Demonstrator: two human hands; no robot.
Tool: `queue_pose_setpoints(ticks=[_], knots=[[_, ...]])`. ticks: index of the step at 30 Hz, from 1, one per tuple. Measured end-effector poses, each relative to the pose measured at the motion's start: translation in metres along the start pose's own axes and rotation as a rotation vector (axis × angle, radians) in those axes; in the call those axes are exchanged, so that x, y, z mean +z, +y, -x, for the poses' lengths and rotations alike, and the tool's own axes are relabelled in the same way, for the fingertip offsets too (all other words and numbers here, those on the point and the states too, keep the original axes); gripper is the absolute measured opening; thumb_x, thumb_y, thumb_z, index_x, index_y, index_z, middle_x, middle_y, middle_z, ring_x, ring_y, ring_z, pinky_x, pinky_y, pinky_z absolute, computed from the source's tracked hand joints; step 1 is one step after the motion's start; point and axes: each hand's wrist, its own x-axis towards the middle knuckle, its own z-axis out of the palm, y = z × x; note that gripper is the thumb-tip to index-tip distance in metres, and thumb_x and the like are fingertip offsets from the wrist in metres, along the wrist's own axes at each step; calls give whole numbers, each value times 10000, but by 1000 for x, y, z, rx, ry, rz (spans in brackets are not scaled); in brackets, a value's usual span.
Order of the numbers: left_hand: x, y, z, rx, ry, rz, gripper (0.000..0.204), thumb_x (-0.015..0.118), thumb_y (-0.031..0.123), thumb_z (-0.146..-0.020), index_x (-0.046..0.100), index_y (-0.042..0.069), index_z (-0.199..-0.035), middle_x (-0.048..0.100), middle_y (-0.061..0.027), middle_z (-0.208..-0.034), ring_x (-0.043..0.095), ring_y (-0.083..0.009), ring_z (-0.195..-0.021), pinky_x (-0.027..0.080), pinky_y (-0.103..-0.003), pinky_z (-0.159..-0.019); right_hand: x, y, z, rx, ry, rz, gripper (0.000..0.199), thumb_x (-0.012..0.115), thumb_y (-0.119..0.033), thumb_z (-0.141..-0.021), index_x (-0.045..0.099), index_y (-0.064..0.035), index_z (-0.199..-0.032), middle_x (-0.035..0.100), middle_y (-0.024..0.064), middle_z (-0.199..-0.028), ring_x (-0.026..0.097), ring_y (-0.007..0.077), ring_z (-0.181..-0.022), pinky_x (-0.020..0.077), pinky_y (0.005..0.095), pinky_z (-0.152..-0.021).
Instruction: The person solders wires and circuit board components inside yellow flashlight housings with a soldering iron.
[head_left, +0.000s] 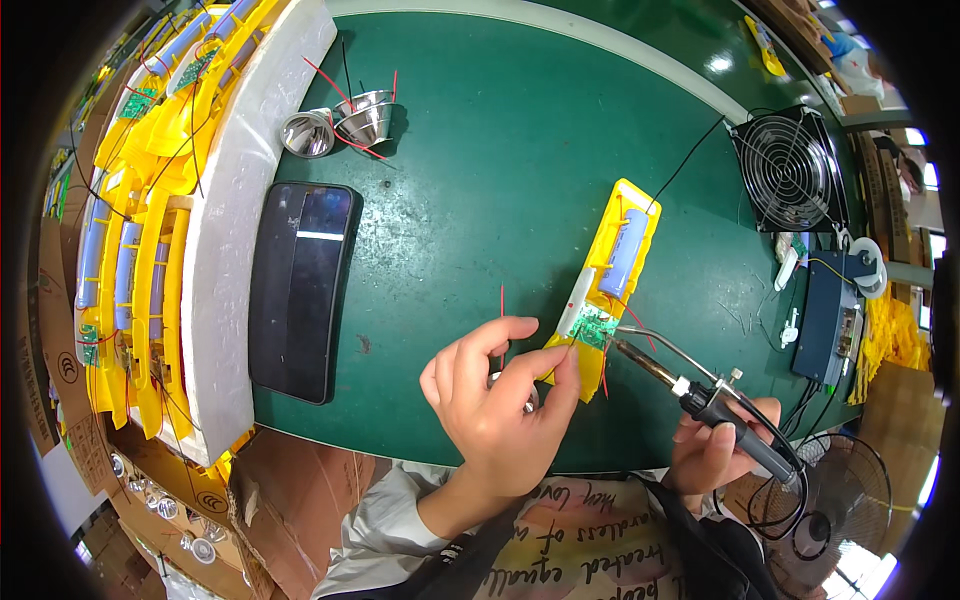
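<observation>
A yellow plastic housing (pixel 612 262) lies tilted on the green bench, with a blue cylindrical battery (pixel 625 252) and a green circuit board (pixel 592 328) in it. My left hand (pixel 505 405) is closed at the board's left edge, thumb and forefinger pinching a thin dark wire against it. Shiny metal shows in part beneath that hand, mostly hidden by the fingers. In my right hand (pixel 718 450) is a soldering iron (pixel 735 425) with a thin curved metal tube alongside. Its tip is close to the board's right edge; contact is hard to tell.
Left, a white foam box (pixel 235 220) holds several yellow housings (pixel 150 230), beside a black phone (pixel 305 290). Reflector cups (pixel 362 118) with wires stand at the back. Right are a black fan (pixel 790 168), a blue-grey box (pixel 828 315) and a solder spool (pixel 868 268).
</observation>
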Motion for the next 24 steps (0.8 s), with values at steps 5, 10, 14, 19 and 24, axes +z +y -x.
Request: queue_pose_setpoints(ticks=[5,10,14,19,24], knots=[[1,2,0,12,29,-2,146,698,33,-556,626,93,-668,536,-21,-895,450,-169,-735,337,-291,-700,-9,-6,-1,-43,74,-81,419,646,-307,-717,356,-29,-834,513,104,-555,506,124,-410,425,193,-385],[3,0,1,-5,44,-13,126,687,39,-582,605,86,-665,565,1,-869,460,-169,-747,340,-295,-710,-19,-2,1,-24,128,-101,402,644,-288,-711,371,-18,-830,478,85,-551,490,126,-398,423,205,-373],[4,0,1,63,50,-56,123,679,46,-598,592,82,-677,605,10,-841,468,-177,-764,343,-301,-719,-28,2,4,-77,150,-129,351,609,-244,-732,378,-5,-846,461,91,-580,468,126,-388,408,207,-365],[-3,-3,0,116,12,-37,111,660,32,-608,585,67,-681,635,-5,-795,499,-198,-762,362,-311,-727,-43,11,6,-125,194,-146,232,541,-133,-768,382,8,-860,468,107,-620,471,132,-411,401,205,-369],[-40,-28,-13,315,-160,-33,112,658,14,-582,585,45,-660,627,-58,-826,517,-217,-790,396,-313,-729,-60,24,7,-99,237,-126,183,519,-74,-778,381,8,-865,482,115,-624,466,119,-420,406,205,-389]])
